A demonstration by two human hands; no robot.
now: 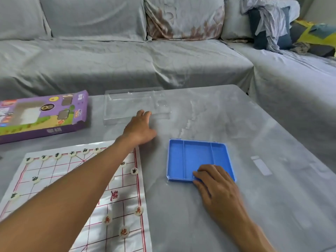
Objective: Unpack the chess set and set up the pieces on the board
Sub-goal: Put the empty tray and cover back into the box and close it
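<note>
Nearest, a glossy paper board [54, 188] with a red grid lies flat on the left of the grey marbled table [254, 124], its sheen showing slight wrinkles. Round, pale disc pieces [124, 232] sit on its line crossings: red-marked ones close by, black-marked ones along the far row. The left forearm crosses over the board.

The right hand [216, 182] rests on the near right corner of a shallow blue plastic tray [174, 160], fingers loosely bent over its rim; whether they grip it I cannot tell. The tray is rectangular with rounded corners and thin dividers forming three compartments.

Further off, the left hand [140, 126] reaches out with fingers extended, fingertips touching the near edge of a clear plastic lid [127, 102], flat and nearly invisible against the table.

Left of it lies a purple cardboard box [43, 115]. Beyond stands a sofa [127, 57] draped in rumpled grey cloth.
</note>
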